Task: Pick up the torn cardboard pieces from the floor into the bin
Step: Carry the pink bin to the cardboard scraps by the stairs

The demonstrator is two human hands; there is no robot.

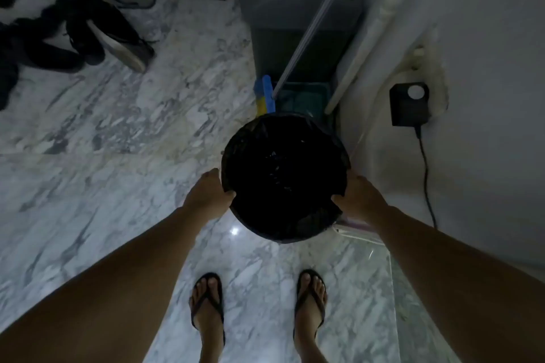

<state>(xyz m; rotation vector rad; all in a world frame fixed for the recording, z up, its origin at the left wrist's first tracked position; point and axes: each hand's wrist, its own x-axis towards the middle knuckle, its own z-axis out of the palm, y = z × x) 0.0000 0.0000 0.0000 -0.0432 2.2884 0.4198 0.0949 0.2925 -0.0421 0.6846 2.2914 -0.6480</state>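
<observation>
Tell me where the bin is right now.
Head view, centre: the bin stands on the marble floor by the wall, gripped at its rim by the left hand and right hand.

Two hands, the left hand (208,196) and the right hand (361,196), grip one black-lined bin (284,175), with two sandalled feet (208,308) below it, one grey lidded bin (295,9) beyond it, and one black adapter (408,104) to its right.
</observation>
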